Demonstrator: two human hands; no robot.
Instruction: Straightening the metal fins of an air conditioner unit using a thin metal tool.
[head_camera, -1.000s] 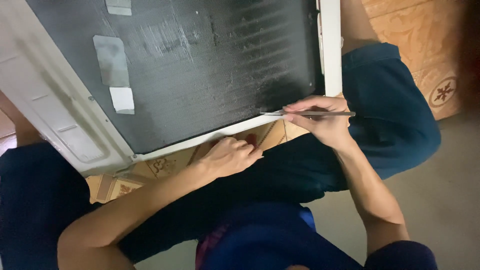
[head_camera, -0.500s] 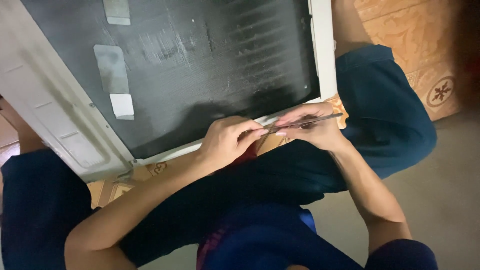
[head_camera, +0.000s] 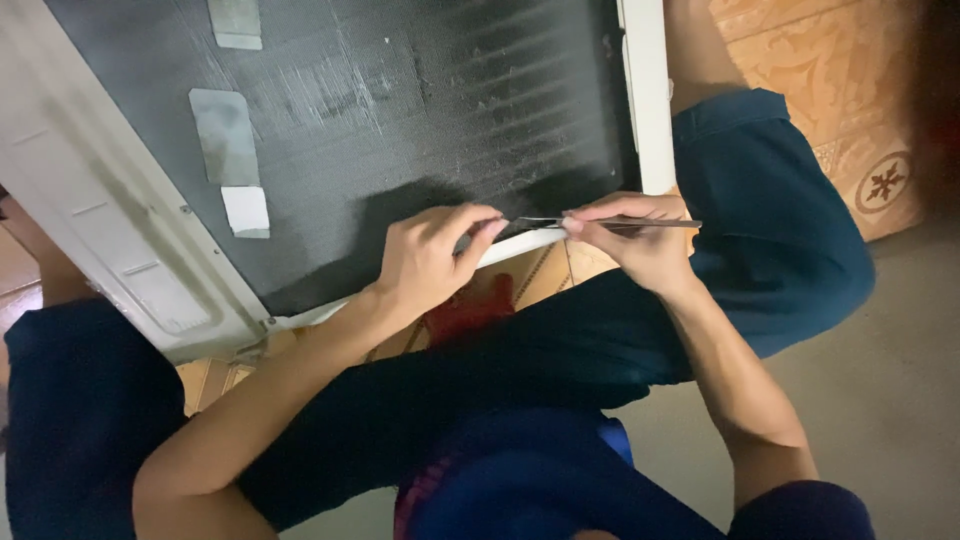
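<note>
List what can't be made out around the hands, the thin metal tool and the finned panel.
All in the head view:
- Tool tip: the thin metal tool ends between the left hand and right hand; fingers hide it.
- Finned panel: top and left cut off by the picture's edge; a shadow darkens its lower edge.
- Red thing under the left hand: mostly hidden, kind unclear.
- Patterned floor tile: darkened at right.
</note>
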